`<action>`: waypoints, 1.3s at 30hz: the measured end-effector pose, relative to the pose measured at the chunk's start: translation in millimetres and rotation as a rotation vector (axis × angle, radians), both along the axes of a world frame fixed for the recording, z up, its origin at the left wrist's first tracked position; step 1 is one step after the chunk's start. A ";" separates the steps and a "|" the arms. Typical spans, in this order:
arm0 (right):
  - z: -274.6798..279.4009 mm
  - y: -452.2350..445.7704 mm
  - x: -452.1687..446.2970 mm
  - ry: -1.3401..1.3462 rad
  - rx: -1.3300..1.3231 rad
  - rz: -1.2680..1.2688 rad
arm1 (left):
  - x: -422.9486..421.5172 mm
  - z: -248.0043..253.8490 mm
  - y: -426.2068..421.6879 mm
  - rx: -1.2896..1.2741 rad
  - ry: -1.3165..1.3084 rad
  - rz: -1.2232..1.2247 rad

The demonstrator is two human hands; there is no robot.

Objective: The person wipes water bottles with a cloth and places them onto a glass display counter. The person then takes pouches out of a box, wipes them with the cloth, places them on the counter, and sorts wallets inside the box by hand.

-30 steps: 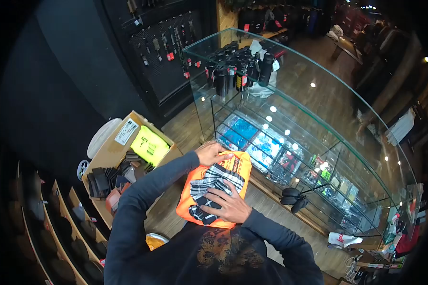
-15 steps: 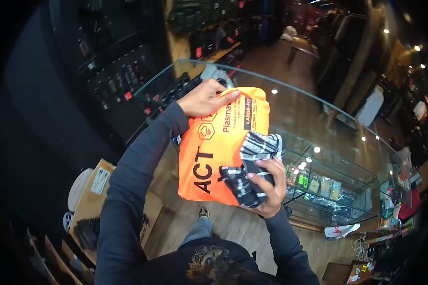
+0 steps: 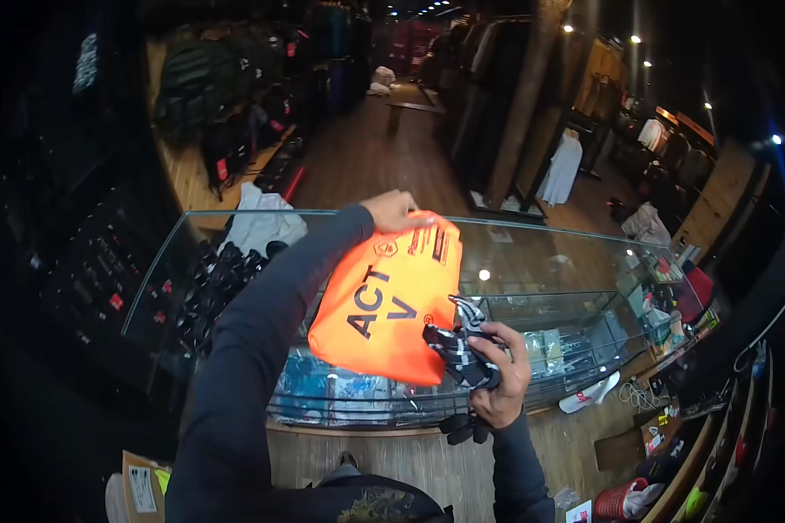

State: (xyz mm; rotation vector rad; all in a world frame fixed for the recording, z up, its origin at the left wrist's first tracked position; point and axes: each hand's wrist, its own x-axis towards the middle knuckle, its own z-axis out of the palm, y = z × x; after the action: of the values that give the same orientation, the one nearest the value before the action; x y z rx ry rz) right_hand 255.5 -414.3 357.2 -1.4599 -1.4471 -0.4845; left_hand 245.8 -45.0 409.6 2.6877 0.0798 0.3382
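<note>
Shop floor (image 3: 358, 152) of wood, glass case (image 3: 532, 261) across the middle. Orange bag (image 3: 384, 305), lettered "ACT V", is held up, seen against the case between its left and right ends. Left hand (image 3: 397, 212) pinches the bag's top corner, thumb on its face. Right hand (image 3: 504, 375) pinches checked black-and-white cloth (image 3: 468, 356) by the bag's lower right corner. White cloth (image 3: 266, 220) near case's far left corner.
</note>
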 end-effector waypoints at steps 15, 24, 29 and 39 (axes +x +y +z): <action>22.7 119.8 59.9 -0.529 -0.535 0.567 | -144.2 -66.8 -157.3 0.037 -0.073 0.600; 9.2 160.4 105.0 -0.522 -0.460 1.065 | -126.5 -84.8 -219.0 0.234 0.016 1.064; 18.4 221.1 120.0 -0.344 -0.539 0.827 | -113.3 -75.6 -225.7 0.235 0.024 1.133; 19.0 233.1 100.1 -0.352 -0.602 0.696 | -111.2 -90.0 -232.2 0.209 -0.117 1.177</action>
State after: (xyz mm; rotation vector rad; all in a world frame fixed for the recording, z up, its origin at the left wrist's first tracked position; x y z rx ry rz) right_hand 355.6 -181.1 376.2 -1.2117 -2.3914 0.1627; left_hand 134.7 -277.2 319.6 2.4814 1.6692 0.8569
